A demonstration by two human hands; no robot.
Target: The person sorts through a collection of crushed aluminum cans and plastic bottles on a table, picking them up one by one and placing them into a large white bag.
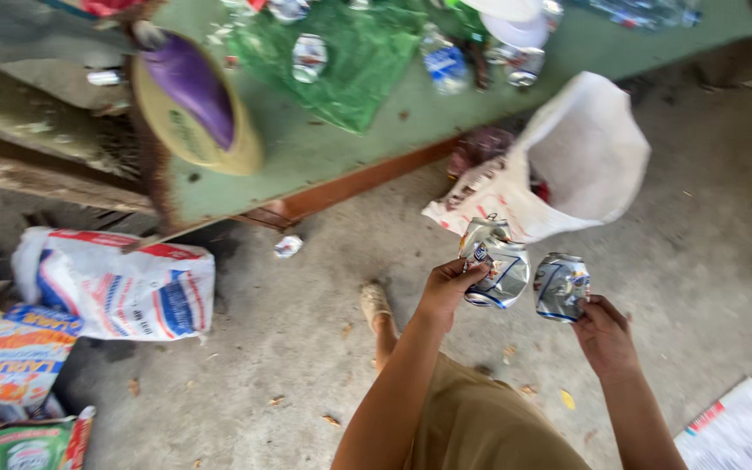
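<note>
Two crushed cans, one in each hand.
Left hand point(447, 287) grips a crushed can point(493, 261); right hand point(604, 335) pinches a second crushed can point(561, 285) just beside it, near one open white sack point(585, 157).

Sheet of printed paper point(741, 431) cut by the corner — bottles point(646, 10) cropped at the top edge.

Both forearms reach forward, bare, side by side and slightly apart. The left hand point(447, 287) has its fingers curled closed in a grip. The right hand point(602, 331) pinches with fingers upward.
</note>
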